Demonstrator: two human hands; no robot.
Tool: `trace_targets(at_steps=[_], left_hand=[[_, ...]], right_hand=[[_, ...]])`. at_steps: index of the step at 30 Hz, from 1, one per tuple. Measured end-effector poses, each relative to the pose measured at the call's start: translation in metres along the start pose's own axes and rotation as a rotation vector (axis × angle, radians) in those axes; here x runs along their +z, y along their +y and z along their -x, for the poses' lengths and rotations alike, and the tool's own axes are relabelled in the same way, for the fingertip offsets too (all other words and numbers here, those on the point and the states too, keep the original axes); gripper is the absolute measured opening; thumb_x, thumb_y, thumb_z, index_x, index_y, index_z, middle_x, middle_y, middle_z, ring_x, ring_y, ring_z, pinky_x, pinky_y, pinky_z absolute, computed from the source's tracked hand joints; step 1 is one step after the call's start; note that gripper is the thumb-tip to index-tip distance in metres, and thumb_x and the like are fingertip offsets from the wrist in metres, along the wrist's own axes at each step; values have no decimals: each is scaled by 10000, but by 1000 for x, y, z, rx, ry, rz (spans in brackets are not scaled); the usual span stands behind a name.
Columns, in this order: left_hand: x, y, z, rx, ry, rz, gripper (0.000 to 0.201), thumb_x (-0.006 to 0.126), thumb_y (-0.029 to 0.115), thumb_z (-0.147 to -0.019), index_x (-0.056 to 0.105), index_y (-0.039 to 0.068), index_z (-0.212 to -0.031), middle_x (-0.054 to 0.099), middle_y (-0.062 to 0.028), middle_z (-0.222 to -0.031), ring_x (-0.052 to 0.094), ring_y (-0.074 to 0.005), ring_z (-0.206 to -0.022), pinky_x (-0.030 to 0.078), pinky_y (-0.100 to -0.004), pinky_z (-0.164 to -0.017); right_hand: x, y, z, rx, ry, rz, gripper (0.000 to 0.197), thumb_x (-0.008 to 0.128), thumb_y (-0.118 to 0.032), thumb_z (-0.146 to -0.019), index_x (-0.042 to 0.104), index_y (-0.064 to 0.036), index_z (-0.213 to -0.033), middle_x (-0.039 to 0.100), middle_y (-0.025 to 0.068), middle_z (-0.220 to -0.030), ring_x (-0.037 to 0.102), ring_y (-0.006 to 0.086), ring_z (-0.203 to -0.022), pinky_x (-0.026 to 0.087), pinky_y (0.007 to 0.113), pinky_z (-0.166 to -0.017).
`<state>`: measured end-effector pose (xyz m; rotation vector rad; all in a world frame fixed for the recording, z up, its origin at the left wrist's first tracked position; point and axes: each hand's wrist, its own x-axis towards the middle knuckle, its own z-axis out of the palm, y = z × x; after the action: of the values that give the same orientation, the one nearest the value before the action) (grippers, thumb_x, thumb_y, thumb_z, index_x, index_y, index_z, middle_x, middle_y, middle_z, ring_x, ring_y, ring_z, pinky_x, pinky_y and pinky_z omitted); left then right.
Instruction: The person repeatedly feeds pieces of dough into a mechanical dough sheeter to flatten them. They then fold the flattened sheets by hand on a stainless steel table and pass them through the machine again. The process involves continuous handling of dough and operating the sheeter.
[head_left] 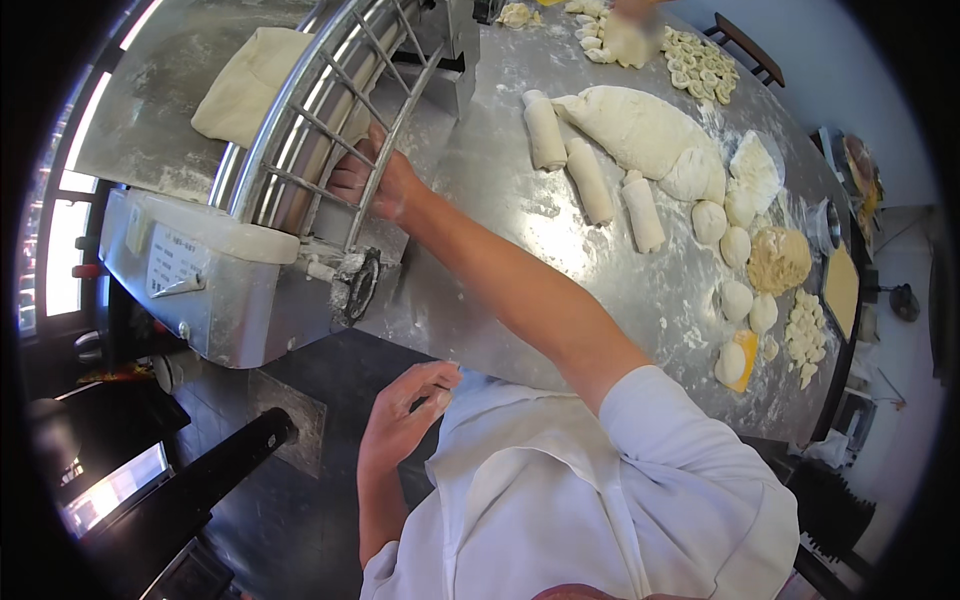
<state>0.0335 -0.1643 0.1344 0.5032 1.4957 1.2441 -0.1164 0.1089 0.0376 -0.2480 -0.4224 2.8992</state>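
Observation:
My right hand reaches under the barred metal guard of a dough sheeter, close to its rollers. Its fingers are curled, and the bars partly cover them; whatever they hold is hidden. A folded slab of pale dough lies on the sheeter's tray, beyond the rollers. In front of my apron, off the table edge, my left hand hangs in the air. Flour dusts its bent fingers, a gap shows between thumb and fingers, and nothing is in it.
On the floured steel table lie several dough rolls, a large dough mass, round dough balls, a yellow scraper and small cut pieces. Another person's blurred hand touches dough at the far edge. A black knob juts from the sheeter.

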Motion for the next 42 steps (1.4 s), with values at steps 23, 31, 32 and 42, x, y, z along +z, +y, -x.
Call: trace_targets(at_steps=[23,31,32,42], left_hand=[[11,-6,-228,543,411,872,496,490,373,-1088,495,65,-1477,547,-105,-1468,541,-249,-1319,440,-451,-1093],[-34,-4,-293,651,202,1295,512,451,372,-1057,510,97,-1484,549,-97,-1499,487,-286,-1405,385,-499,-1174],[-41,-19,-302,701,114,1307,513,452,375,-1056,510,97,-1483,558,-94,-1490,498,-286,-1397,401,-500,-1163],[-13,2,-291,817,63,1193,449,507,324,-1036,615,-1,-1326,663,-158,-1304,656,-324,-1179,550,-473,-1008]], right_hand=[[-6,-51,92,-731,690,620,379,704,-275,-1003,602,23,-1214,677,110,-1121,654,169,-959,544,324,-823],[-9,-62,123,-781,657,517,311,685,-197,-1018,596,18,-1225,680,94,-1127,667,153,-965,556,313,-835],[-11,-63,127,-783,656,530,317,686,-197,-1018,593,19,-1230,680,92,-1127,668,152,-960,556,311,-834],[-31,-79,181,-824,743,528,301,740,-231,-987,634,-2,-1152,680,59,-1061,608,134,-941,515,310,-848]])
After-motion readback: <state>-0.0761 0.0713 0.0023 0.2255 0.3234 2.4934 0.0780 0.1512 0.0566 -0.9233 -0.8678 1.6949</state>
